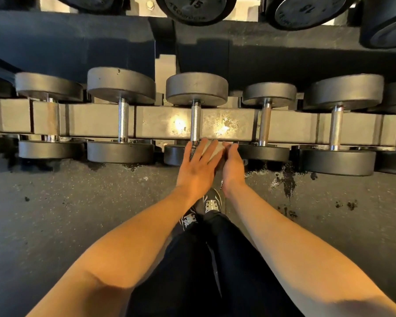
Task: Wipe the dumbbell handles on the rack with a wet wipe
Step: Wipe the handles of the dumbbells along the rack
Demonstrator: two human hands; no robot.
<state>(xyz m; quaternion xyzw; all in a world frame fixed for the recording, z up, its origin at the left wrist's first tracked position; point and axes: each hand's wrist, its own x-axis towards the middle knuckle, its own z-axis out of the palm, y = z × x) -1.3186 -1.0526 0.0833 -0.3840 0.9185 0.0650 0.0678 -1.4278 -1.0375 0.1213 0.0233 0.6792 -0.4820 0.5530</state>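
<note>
Just one view here, head-mounted and pointing pretty much straight down with a wide-angle lens, so straight lines bow near the edges. It looks down over the person's forearms and both hands, left hand (196,167) and right hand (232,167), which sit mid-frame, fairly close. The lower rack rail (96,120) runs across the middle, farther below, the floor (78,202) fills the lower half, and an upper row of dumbbells (196,8) clips the top edge.

Both hands over a white wipe (212,154), left hand (196,167) flat, right hand (232,167) edge-on, before the middle dumbbell handle (195,122)
</note>
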